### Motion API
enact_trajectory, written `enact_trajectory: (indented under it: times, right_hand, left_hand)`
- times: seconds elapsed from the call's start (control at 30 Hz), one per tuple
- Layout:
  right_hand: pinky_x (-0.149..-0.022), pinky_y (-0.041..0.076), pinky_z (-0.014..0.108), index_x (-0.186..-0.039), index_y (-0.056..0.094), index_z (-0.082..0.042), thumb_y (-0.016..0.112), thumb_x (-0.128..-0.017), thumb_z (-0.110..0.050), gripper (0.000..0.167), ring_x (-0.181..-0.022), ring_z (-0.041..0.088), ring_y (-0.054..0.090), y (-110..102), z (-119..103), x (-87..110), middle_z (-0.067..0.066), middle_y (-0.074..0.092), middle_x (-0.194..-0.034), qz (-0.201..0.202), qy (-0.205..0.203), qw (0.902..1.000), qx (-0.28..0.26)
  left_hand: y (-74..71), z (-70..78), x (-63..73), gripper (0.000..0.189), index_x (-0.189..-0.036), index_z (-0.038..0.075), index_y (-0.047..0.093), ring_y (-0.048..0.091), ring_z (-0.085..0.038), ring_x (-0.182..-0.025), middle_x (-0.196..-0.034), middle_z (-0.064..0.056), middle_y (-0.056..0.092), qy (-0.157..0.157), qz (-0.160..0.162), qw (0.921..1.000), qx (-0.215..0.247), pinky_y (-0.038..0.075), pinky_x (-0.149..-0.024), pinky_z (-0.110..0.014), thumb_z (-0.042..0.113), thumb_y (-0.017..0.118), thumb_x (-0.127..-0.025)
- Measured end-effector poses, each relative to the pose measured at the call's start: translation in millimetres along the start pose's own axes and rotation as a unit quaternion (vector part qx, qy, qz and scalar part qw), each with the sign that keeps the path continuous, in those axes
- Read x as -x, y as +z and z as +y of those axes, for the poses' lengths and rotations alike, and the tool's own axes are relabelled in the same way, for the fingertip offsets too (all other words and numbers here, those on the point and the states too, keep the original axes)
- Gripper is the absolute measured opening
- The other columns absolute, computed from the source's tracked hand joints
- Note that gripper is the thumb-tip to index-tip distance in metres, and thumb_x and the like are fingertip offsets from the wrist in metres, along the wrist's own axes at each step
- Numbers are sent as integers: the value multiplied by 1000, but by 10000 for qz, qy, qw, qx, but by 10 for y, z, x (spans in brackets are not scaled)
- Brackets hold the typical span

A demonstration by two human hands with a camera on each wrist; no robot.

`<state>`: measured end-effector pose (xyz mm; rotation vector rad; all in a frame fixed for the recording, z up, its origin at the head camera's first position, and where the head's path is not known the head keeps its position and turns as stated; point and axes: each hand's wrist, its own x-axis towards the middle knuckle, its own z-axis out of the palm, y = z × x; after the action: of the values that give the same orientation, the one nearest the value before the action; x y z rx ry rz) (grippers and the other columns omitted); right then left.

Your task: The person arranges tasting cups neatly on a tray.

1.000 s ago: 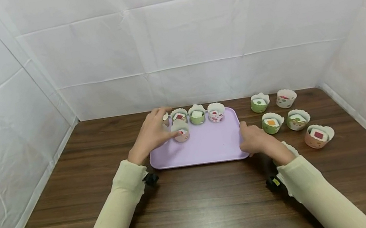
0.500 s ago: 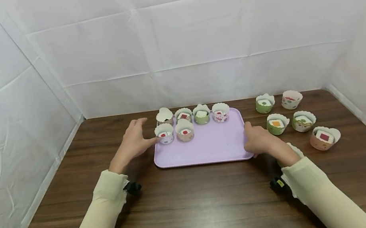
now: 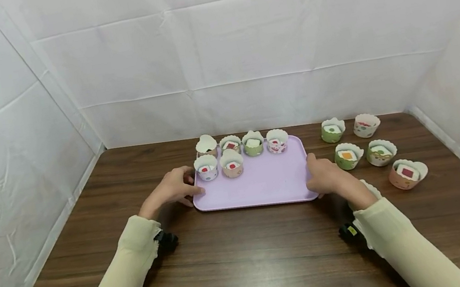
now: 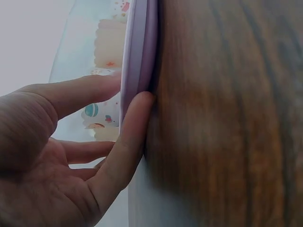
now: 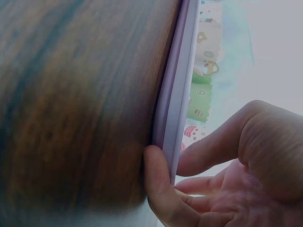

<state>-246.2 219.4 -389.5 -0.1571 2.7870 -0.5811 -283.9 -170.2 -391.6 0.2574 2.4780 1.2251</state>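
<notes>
A light purple tray [image 3: 260, 186] lies on the brown table with several paper baking cups on its back and left part. My left hand [image 3: 175, 188] grips the tray's left edge, thumb over the rim; in the left wrist view a finger [image 4: 135, 118] sits low against the outer side. At the opposite end my right hand [image 3: 326, 175] pinches the right edge, with the thumb [image 5: 203, 153] above and a finger [image 5: 158, 170] under the rim. Closest to the left hand stands a white paper cup [image 3: 206, 169], beside a peach one [image 3: 232, 164]. Each holds a white piece with a red mark.
Right of the tray stand several more filled cups, among them a green cup [image 3: 348, 156] and an orange one [image 3: 406, 175]. Another cup is partly hidden by the right wrist. A white sheet [image 3: 243, 60] hangs along the table's back and sides.
My left hand has let go of the cups, drawn back left, then come down onto the tray's left edge. The right hand keeps its grip on the right edge.
</notes>
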Motion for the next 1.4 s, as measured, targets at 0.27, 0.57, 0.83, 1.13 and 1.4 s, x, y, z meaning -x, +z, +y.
enact_trajectory:
  times: [0.27, 0.57, 0.83, 1.13, 1.4]
  right_hand:
    - [-53, 60, 30, -146, 20, 21, 50, -86, -1, 71, -60, 20, 69, -4, 21, 11, 37, 60, -115, -46, 13, 10000, -85]
    - [-54, 62, 31, -146, 21, 20, 48, -87, 0, 68, -61, 21, 69, -16, 41, 18, 40, 58, -118, -133, -25, 9996, -250]
    - [-55, 61, 31, -147, 18, 20, 47, -88, -1, 70, -59, 19, 70, -27, 49, 22, 41, 58, -118, -144, -83, 9996, -217]
    - [-54, 61, 30, -146, 22, 20, 48, -87, 0, 67, -60, 19, 70, -38, 58, 9, 40, 59, -117, -123, -100, 9997, -180]
    - [-58, 64, 32, -136, 37, 15, 52, -91, -4, 51, -65, 20, 69, -123, 74, 49, 32, 62, -107, -169, -176, 9993, -297]
  left_hand:
    - [40, -16, -34, 70, -153, -9, 36, 70, -26, -86, -127, -29, 53, 130, -228, 9997, 31, 68, -64, -37, 0, 69, -92]
    - [64, -7, -37, 67, -154, -9, 33, 69, -30, -91, -129, -29, 51, 103, -276, 9996, -36, 68, -65, -38, -3, 62, -94]
    - [62, -10, -38, 67, -154, -10, 32, 68, -28, -86, -115, -24, 53, 178, -300, 9994, -84, 68, -65, -38, -4, 59, -93]
    - [65, -6, -36, 71, -155, -11, 28, 68, -27, -82, -110, -22, 53, 170, -349, 9992, 42, 68, -65, -40, -5, 57, -90]
    - [73, 5, -17, 68, -152, -11, 30, 67, -28, -84, -110, -21, 50, 133, -312, 9994, 19, 68, -64, -39, -5, 57, -90]
